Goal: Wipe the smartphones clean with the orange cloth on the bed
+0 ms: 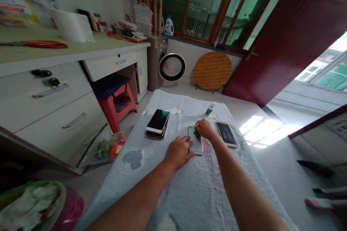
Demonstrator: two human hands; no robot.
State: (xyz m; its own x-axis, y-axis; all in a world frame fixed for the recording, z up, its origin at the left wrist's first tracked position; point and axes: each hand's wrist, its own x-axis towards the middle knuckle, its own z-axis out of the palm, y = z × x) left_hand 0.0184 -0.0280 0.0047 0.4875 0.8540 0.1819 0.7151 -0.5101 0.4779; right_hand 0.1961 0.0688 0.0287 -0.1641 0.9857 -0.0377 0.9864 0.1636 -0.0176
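A silver-grey smartphone (pixel 197 146) lies back side up on a pale blue cloth (pixel 173 195). My left hand (pixel 177 152) rests at its left edge, fingers stretched out onto the phone and thumb apart near the lower end. At the phone's upper right corner my right hand (pixel 205 128) is closed, its fingertips pressed together on the surface. Whatever those fingers may pinch is hidden. To the right lies a gold-framed smartphone (pixel 227 134) with a dark screen. A white smartphone (pixel 158 120) sits atop a dark one (pixel 155 134) on the left. Beyond my hands stands a small spray bottle (pixel 209 109).
A desk (pixel 108 48) with drawers runs along the left, a red stool (pixel 115 106) beneath it. Plastic-bagged items (pixel 111 148) and a waste bin (pixel 66 205) stand on the floor at left. A front-loading washing machine (pixel 155 66) and a round wooden tabletop (pixel 213 70) are behind.
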